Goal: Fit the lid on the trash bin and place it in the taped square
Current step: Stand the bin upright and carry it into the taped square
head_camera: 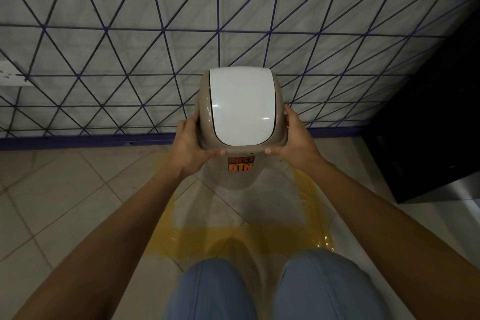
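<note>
Two knees in blue denim (pixel 275 291) fill the bottom edge, nearest the camera, with both bare forearms reaching forward past them. Just beyond the knees lies the taped square (pixel 315 205), its yellow tape stuck to the pale floor tiles (pixel 52 189); the near strip runs crosswise in front of the knees and the right strip runs away toward the wall.

Farther on, the trash bin (pixel 240 176) stands between the hands at the far side of that square, though whether its base rests on the floor or is lifted off it cannot be told. An orange label reading "DUST BIN" (pixel 241 163) shows on its near face. On top sits the lid (pixel 242 106), a beige frame with a glossy white swing flap, and it hides most of the body.

The left hand (pixel 191 144) clasps the lid's left side and the right hand (pixel 296 136) clasps its right side, thumbs pressed along the near rim and fingers wrapped around the edges.

Behind the bin rises a grey wall (pixel 130 34) crossed by dark blue lines forming triangles, with a purple skirting at its foot. A black cabinet (pixel 441 125) stands at the right.
</note>
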